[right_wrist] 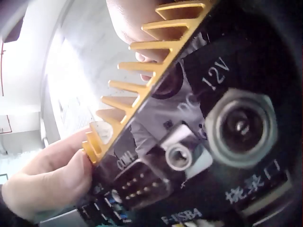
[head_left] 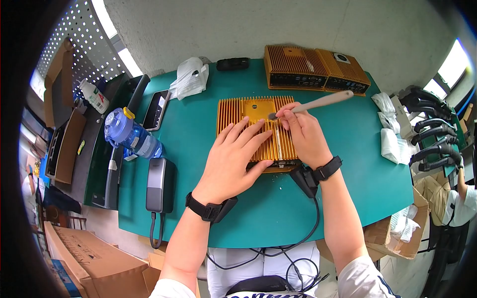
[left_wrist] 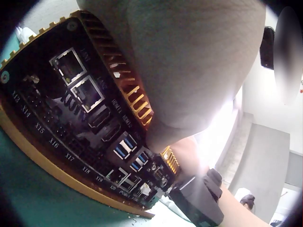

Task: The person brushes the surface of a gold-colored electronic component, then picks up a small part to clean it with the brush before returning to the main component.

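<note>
A gold finned metal computer case (head_left: 226, 111) lies on the green table, its black port panel (left_wrist: 102, 118) facing the person. My left hand (head_left: 228, 156) rests on its left part with fingers spread and thumb at the front edge. Between thumb and fingers my right hand (head_left: 305, 136) pinches a brush with a pale handle (head_left: 328, 101) that slants up to the right. Its dark bristles (head_left: 272, 116) are down at the fins beside the flat plate. A whitish strip (head_left: 278, 141) runs along the fins. In the right wrist view, a round DC 12V socket (right_wrist: 242, 126) shows up close.
Two more gold finned cases (head_left: 295, 64) stand at the back right. Along the left side are a blue water bottle (head_left: 130, 133), a phone (head_left: 156, 110) and a power bank (head_left: 160, 186) with a cable. White bags (head_left: 392, 139) lie at the right edge. White crumbs dot the table before the case.
</note>
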`<control>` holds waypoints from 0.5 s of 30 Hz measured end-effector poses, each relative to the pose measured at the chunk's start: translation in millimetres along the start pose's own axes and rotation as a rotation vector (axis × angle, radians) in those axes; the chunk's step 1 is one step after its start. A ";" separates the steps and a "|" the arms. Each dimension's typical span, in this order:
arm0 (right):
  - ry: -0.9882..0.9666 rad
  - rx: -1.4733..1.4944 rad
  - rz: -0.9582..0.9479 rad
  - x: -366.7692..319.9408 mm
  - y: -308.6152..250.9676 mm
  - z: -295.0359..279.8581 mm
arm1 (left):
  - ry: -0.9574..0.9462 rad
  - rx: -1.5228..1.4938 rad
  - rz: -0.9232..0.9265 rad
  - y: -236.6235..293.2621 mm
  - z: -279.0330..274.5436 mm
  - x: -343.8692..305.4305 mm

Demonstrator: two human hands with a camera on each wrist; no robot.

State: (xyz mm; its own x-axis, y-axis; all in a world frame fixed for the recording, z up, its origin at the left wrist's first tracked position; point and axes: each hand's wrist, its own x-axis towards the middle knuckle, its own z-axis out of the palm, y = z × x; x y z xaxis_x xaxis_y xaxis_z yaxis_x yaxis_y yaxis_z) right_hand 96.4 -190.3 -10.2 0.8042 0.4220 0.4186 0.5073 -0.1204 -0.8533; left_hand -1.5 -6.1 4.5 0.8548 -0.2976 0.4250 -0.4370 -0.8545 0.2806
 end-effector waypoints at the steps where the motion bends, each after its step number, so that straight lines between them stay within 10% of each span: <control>1: -0.001 -0.006 -0.005 0.6 0.0 0.2 | 0.000 0.001 -0.001 -0.1 0.4 -0.1; 15: -0.040 -0.055 -0.004 5.4 -2.9 1.7 | -0.009 0.017 -0.005 0.0 0.6 0.2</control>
State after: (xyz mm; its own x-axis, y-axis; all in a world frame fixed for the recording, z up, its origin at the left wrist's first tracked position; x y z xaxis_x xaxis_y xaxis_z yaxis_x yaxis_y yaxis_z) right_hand 98.8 -186.1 -5.9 0.7898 0.4579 0.4082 0.5277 -0.1679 -0.8327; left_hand -1.2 -6.4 4.1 0.8595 -0.2968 0.4162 -0.4280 -0.8630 0.2684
